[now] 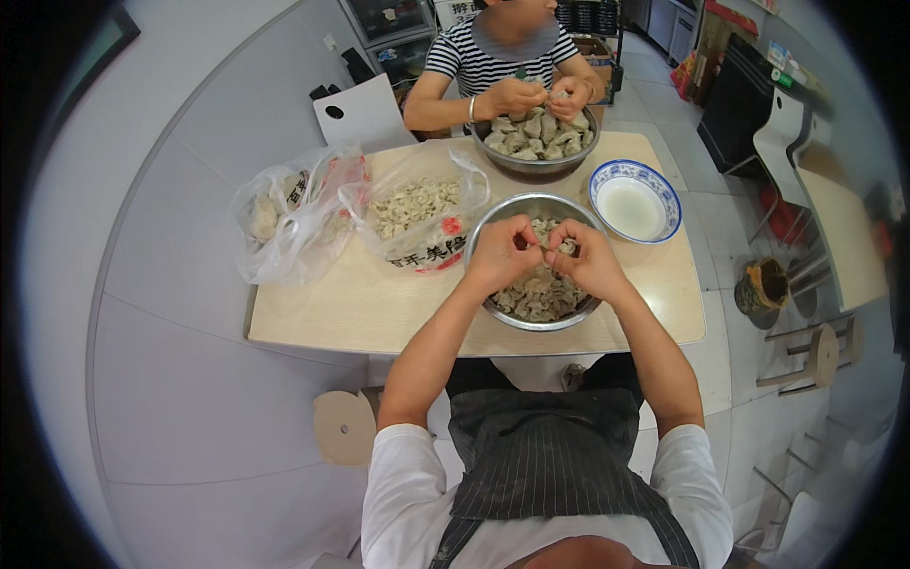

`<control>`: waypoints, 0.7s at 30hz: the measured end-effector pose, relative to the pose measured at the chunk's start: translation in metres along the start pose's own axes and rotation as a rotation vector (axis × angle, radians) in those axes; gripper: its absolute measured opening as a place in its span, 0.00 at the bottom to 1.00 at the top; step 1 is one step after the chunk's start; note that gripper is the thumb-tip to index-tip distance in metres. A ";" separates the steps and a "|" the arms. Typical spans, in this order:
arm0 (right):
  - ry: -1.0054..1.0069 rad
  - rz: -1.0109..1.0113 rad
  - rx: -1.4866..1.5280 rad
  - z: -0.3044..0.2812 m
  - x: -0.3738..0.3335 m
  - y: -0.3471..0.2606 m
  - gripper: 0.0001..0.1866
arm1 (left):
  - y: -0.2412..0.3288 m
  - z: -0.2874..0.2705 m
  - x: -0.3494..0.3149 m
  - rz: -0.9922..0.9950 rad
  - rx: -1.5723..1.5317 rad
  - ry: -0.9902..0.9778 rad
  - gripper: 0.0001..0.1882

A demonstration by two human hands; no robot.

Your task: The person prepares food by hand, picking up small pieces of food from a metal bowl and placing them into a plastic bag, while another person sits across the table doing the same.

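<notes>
Over a steel bowl (483, 220) at the table's near edge, my left hand (504, 252) and my right hand (586, 258) meet with fingertips pinched together. Between them is a small greyish-beige piece of food, mostly hidden by the fingers; its kind is not clear. Many similar torn pieces (545, 296) lie in the bowl below. To the left, a clear plastic bag (453, 248) stands open with small pale crumbled bits (412, 207) inside. A blue-and-white bowl (633, 201) of whitish liquid is at the right.
Across the table (313, 318), a person in a striped shirt (455, 57) handles pieces over a second steel bowl (536, 171) of larger chunks. Another plastic bag (294, 213) lies at the far left, by the wall. Stools (346, 427), chairs (782, 128) and a bin (761, 287) stand around.
</notes>
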State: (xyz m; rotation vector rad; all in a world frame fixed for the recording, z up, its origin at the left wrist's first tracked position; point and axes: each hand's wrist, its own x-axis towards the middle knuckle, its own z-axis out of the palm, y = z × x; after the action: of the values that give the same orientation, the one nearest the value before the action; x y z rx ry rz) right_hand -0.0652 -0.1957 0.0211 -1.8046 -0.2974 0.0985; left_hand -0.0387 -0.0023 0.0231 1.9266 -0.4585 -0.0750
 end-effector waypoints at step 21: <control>0.130 -0.223 0.141 0.006 0.002 0.009 0.07 | 0.006 -0.010 -0.006 -0.041 -0.055 -0.043 0.07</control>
State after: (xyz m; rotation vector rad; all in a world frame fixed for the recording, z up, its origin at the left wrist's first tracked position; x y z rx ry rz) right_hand -0.0633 -0.1919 0.0116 -1.6192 -0.3868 -0.1510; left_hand -0.0432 0.0066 0.0312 1.8831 -0.4414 -0.1538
